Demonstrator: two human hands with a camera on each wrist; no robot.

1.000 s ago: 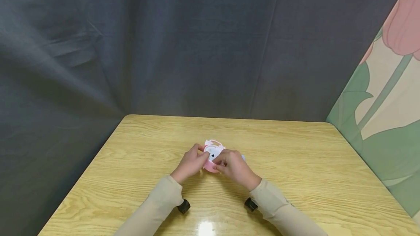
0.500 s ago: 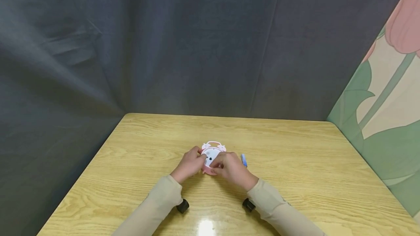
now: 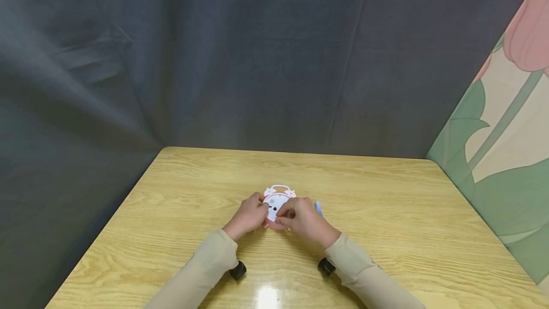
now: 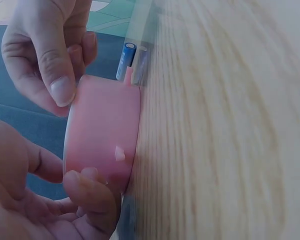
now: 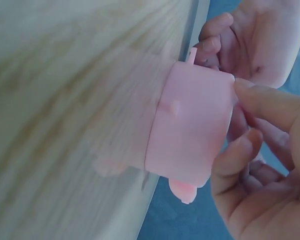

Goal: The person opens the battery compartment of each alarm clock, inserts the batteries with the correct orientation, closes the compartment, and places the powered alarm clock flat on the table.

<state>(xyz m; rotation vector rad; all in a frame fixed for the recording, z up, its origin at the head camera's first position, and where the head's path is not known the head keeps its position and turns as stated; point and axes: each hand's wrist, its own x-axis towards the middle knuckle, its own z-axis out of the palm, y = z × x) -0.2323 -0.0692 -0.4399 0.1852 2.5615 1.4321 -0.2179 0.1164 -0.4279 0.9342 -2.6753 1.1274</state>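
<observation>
A pink twin-bell alarm clock [image 3: 279, 199] lies flat on the wooden table, its white side with small black parts turned up. My left hand [image 3: 246, 213] grips its left side, the thumb over the top face and fingers [image 4: 90, 187] against the pink side wall. At the lower right of the white face, my right hand [image 3: 306, 221] bends its thumb and forefinger together over the edge. Whether a small part sits between those fingertips is hidden. A blue battery [image 3: 318, 208] lies on the table just right of the clock, also visible as the blue cylinder [image 4: 125, 60] beyond it.
The wooden table [image 3: 386, 204] stretches around the clock on all sides. A dark curtain [image 3: 266, 61] hangs behind and to the left. At the right stands a flower-patterned panel [image 3: 510, 156]. Black wrist devices [image 3: 238, 271] hang under both sleeves.
The clock was tilted up toward the hands and is now laid flat on the table. More of the blue battery shows. Both hands stay at the clock, with the right fingers shifting slightly.
</observation>
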